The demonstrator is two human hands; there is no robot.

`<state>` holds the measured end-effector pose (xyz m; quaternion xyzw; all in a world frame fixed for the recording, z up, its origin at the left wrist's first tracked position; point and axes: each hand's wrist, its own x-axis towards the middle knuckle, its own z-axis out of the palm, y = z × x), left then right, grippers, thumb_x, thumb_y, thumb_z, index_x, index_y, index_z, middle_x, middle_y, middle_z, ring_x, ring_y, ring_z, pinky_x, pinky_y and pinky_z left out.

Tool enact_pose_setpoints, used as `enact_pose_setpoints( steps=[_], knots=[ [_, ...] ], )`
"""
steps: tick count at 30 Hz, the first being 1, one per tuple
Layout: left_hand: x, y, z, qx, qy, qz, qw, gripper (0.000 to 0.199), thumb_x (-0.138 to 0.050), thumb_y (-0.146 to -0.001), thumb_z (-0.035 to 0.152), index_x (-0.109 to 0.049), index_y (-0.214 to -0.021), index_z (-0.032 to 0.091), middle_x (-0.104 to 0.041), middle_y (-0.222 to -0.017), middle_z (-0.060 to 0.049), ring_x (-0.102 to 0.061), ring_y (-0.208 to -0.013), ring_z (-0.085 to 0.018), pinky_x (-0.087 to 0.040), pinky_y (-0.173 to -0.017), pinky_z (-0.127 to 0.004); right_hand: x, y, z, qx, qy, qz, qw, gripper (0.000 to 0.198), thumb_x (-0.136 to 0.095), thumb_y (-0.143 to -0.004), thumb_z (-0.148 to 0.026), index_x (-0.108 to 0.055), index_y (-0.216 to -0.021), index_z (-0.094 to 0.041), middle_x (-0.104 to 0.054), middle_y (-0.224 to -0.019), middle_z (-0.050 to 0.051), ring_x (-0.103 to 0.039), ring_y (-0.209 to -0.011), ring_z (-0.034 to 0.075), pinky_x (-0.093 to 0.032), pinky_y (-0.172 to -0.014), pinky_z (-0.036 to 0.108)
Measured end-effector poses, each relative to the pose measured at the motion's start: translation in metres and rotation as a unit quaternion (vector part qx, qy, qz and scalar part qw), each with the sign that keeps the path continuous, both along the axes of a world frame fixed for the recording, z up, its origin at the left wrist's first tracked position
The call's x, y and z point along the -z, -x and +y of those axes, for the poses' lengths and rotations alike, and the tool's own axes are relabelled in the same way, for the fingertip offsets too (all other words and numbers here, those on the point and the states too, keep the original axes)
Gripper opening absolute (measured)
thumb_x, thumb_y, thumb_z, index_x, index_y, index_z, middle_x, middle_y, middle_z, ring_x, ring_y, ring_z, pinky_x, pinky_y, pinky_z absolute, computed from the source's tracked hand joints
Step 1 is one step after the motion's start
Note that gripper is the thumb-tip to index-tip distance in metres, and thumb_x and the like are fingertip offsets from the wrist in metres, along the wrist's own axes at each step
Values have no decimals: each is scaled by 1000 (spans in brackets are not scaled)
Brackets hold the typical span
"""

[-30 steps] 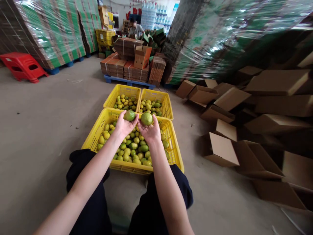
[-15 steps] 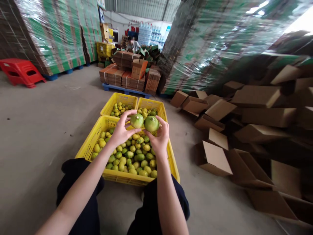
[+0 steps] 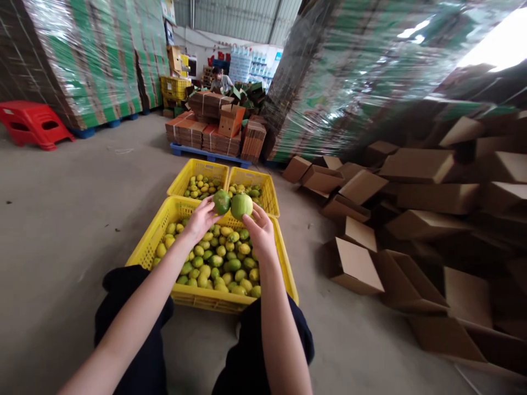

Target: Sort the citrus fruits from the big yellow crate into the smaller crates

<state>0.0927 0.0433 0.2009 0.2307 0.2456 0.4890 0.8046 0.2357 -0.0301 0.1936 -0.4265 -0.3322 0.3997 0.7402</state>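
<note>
The left hand is pinching a darker green fruit and the right hand a paler green fruit, both at frame centre above the near yellow crate. Since half a second ago the hands are easing slightly lower and the fruits are turning, now touching; this looks like comparing them for sorting.

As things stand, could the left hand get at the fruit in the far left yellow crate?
Probably yes: the left hand hovers just short of that crate, nothing lies between, but it already holds a green fruit.
</note>
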Motion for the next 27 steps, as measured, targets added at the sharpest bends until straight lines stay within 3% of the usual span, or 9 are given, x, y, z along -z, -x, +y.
enact_pose_setpoints(
  steps=[4, 8, 10, 14, 19, 24, 27],
  knots=[
    [7, -10, -4, -20, -16, 15, 1000, 13, -68, -77, 6, -67, -87, 15, -71, -90, -3, -67, -87, -13, -51, -89, -25, 4, 12, 3, -36, 15, -28, 999, 49, -85, -59, -19, -71, -106, -20, -76, -100, 1, -68, -89, 17, -53, -84, 29],
    [7, -14, -8, -36, -38, 66, 996, 17, -72, -72, 8, -68, -87, 16, -69, -83, 2, -63, -76, -9, -50, -72, -19, 12, 28, 10, 25, 35, -40, 998, 47, -88, -53, -18, -70, -96, -17, -74, -85, -2, -65, -80, 14, -53, -76, 23],
    [8, -15, -8, -37, -54, 84, 994, 13, -71, -75, 15, -69, -87, 16, -67, -78, 3, -60, -68, -8, -46, -61, -17, 14, 34, 12, 35, 39, 21, 998, 38, -85, -58, -23, -67, -92, -19, -71, -79, -4, -63, -73, 13, -53, -67, 21],
    [11, -15, -8, -21, -43, 88, 995, 16, -65, -78, 30, -67, -74, 14, -61, -63, 2, -53, -53, -9, -40, -49, -19, 11, 36, 14, -36, 33, 172, 984, 19, -69, -74, -38, -61, -80, -22, -66, -68, -4, -60, -57, 13, -52, -52, 25],
    [15, -14, -11, 34, 56, 10, 998, 30, -54, -79, 40, -65, -70, 13, -61, -55, -2, -56, -48, -13, -44, -48, -24, 4, 26, 8, -94, 31, 261, 960, 29, -55, -78, -46, -64, -80, -19, -67, -66, 3, -64, -61, 18, -54, -54, 29],
    [23, -13, -10, 53, 144, -133, 979, 20, -58, -75, 34, -64, -79, 15, -68, -69, -5, -68, -70, -21, -53, -60, -30, 2, 22, 3, -146, -23, 310, 939, 28, -51, -82, -45, -65, -92, -23, -73, -105, 4, -64, -67, 16, -54, -54, 28],
    [27, -13, -10, 13, 131, -184, 974, 21, -55, -79, 25, -66, -94, 18, -72, -87, -7, -70, -92, -21, -55, -75, -30, 7, 24, 6, -110, -41, 347, 930, 24, -53, -83, -41, -65, -96, -26, -74, -99, 0, -66, -73, 16, -58, -67, 33]
  ],
)
